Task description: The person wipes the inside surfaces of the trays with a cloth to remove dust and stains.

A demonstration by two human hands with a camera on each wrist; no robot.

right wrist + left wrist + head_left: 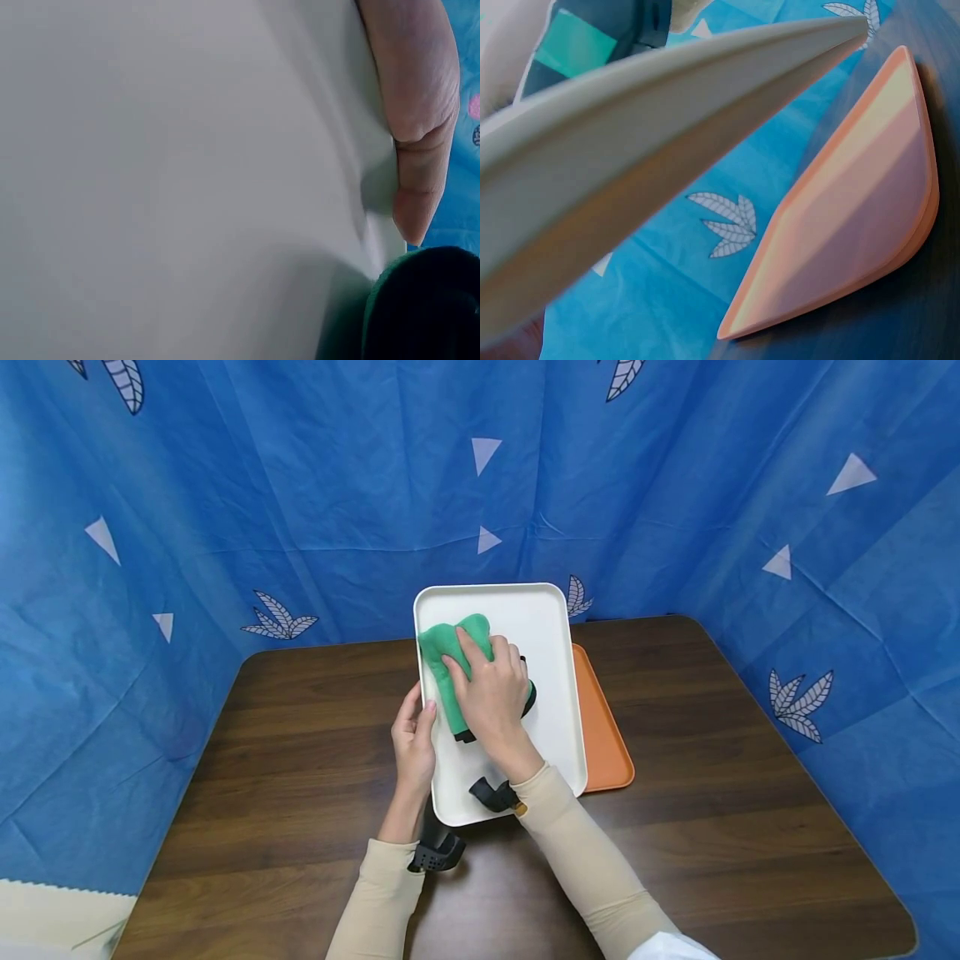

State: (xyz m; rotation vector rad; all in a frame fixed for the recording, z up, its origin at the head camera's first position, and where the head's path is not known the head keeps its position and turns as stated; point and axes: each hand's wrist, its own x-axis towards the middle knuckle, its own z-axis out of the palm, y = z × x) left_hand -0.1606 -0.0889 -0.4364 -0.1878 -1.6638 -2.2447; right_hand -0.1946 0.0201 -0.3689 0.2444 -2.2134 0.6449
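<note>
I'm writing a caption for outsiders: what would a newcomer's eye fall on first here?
Probably the white rectangular tray with rounded corners, central in the head view, held at its left edge by the left hand. Next, the green cloth with black edging, lying against that tray's face under the right hand. The orange round-cornered tray on the dark wooden table, partly hidden by the white one, likely comes third.

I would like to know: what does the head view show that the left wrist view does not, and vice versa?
Only head: the inner face of the white tray, the right hand touching a green cloth on it, and the left hand gripping its edge.

Only left wrist: that tray's outer side, and more of the orange tray.

Both: the two trays, the wooden table, the blue curtain with leaf prints.
</note>
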